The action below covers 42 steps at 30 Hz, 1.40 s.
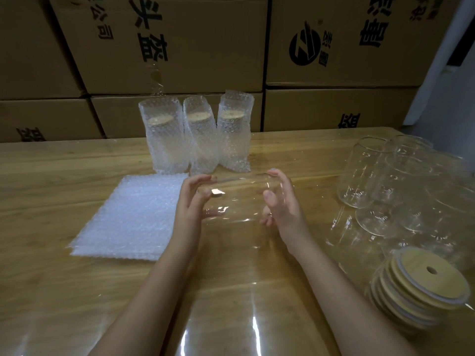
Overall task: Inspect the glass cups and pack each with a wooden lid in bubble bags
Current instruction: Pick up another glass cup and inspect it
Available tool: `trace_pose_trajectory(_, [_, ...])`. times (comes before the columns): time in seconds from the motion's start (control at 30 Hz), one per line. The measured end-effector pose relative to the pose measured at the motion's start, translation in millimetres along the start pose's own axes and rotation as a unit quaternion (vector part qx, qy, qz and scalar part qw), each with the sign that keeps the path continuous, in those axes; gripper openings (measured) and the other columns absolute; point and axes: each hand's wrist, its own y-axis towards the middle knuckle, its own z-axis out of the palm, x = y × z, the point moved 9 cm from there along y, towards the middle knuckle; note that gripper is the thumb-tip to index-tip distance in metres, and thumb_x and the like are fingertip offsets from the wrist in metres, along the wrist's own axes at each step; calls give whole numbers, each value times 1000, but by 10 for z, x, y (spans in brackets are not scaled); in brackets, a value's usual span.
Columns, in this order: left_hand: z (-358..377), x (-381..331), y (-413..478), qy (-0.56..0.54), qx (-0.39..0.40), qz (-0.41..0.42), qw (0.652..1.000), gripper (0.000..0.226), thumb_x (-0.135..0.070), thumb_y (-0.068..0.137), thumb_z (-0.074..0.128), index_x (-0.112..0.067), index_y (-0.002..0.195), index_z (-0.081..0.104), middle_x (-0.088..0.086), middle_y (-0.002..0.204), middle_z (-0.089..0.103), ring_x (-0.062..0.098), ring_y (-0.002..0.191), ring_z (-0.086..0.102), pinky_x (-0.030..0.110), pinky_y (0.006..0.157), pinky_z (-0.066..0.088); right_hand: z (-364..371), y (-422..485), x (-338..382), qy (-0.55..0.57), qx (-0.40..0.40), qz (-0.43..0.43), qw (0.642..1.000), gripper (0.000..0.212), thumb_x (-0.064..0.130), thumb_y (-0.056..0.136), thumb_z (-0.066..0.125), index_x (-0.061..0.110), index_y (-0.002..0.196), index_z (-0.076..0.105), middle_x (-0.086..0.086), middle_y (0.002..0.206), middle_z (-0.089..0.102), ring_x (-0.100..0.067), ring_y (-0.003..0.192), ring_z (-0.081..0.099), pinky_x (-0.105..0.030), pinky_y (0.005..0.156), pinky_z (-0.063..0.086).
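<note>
The left hand (191, 201) and right hand (281, 204) grip a clear, smooth cup (236, 199) between them. The cup lies on its side above the wooden table (77, 278). Fingers curve round each end. Flat, dimpled bubble bags (128, 217) lie to the left. Round wooden lids (421, 286) are stacked to the right.
</note>
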Motion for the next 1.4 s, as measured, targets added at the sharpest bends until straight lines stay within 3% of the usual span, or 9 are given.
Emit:
trace_pose_trajectory(0.17, [3,46,60,-134,-13,-129,982,19,-15,86,49,-21,84,67,-1,93,71,18,91,65,41,77,53,44,-146,281,-98,-53,-155,982,54,34,69,53,53,118,42,16,118,47,0,81,51,-15,68,44])
trace_pose_trajectory(0.33, [98,161,-16,-148,57,-312,937,26,-30,74,59,-10,85,71,10,89,72,26,74,70,45,74,58,103,-309,521,-202,-53,-319,925,57,31,72,55,15,125,40,-9,124,43,-5,118,45,-15,84,45])
trace_pose_trajectory(0.43, [75,180,-9,-106,22,-301,948,32,-35,86,51,-9,96,68,13,85,70,28,74,68,47,70,59,50,-219,397,-155,-73,-225,959,50,33,73,52,30,122,44,5,123,43,-7,87,52,-15,65,46])
trace_pose_trajectory(0.63, [149,41,15,-54,-22,-200,978,19,-29,92,50,-17,94,65,12,93,70,28,81,69,35,64,58,-109,-90,226,-77,-112,-84,987,40,52,74,48,50,114,46,11,105,52,1,64,47,-18,57,42])
trace_pose_trajectory(0.83, [355,-485,-34,192,94,74,974,23,-51,68,65,-47,91,66,-10,107,66,1,98,64,19,76,52,-281,-2,-90,31,-171,116,978,60,63,80,40,24,122,57,-13,96,68,-9,37,39,-16,36,31])
trace_pose_trajectory(0.93, [443,-507,-61,318,198,65,925,47,-65,61,68,-65,105,54,-31,113,59,-10,101,59,14,74,51,-368,17,-77,3,-170,147,974,52,63,91,39,25,120,60,-7,93,71,-8,37,39,-15,36,32])
trace_pose_trajectory(1.1, [432,-328,-101,555,254,37,791,88,-75,64,65,-57,140,22,-22,128,54,0,101,59,24,85,47,-265,38,-18,-26,-175,141,974,38,63,88,43,33,89,66,0,89,71,3,48,47,-19,53,38])
trace_pose_trajectory(1.23, [430,-349,-89,542,202,50,814,87,-79,66,58,-55,142,20,-18,124,53,2,95,60,29,84,49,-220,97,104,-21,-194,115,974,40,69,77,38,39,83,64,18,81,70,10,65,56,-24,68,40])
trace_pose_trajectory(1.4, [474,-221,-101,385,176,-19,906,80,-83,59,52,-65,133,27,-18,110,60,-1,76,64,29,79,54,-217,260,126,117,-226,85,963,32,44,100,34,32,111,61,2,112,69,-9,101,64,-24,79,48])
